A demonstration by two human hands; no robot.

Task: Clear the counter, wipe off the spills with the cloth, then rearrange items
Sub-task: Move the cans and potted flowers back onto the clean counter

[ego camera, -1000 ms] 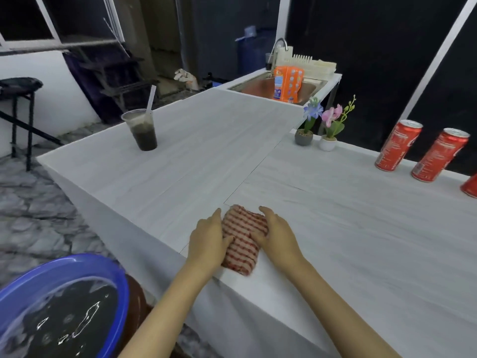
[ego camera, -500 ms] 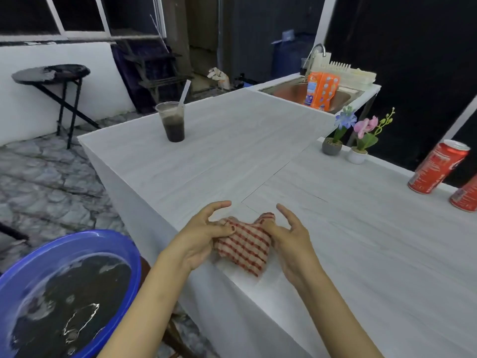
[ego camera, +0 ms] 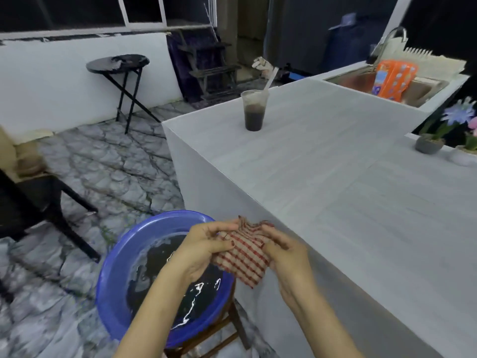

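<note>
One checked cloth (ego camera: 242, 251) bunched between both hands, just off the counter's (ego camera: 335, 192) edge.
The left hand (ego camera: 204, 246) and right hand (ego camera: 286, 257) each curl their fingers round one side. The cloth's long axis runs away from the wrists, with one loose corner hanging down. One blue basin (ego camera: 121, 267) lies under the left hand. One cup (ego camera: 254, 112) and two flower pots (ego camera: 429, 145) stand well beyond the fingertips.
</note>
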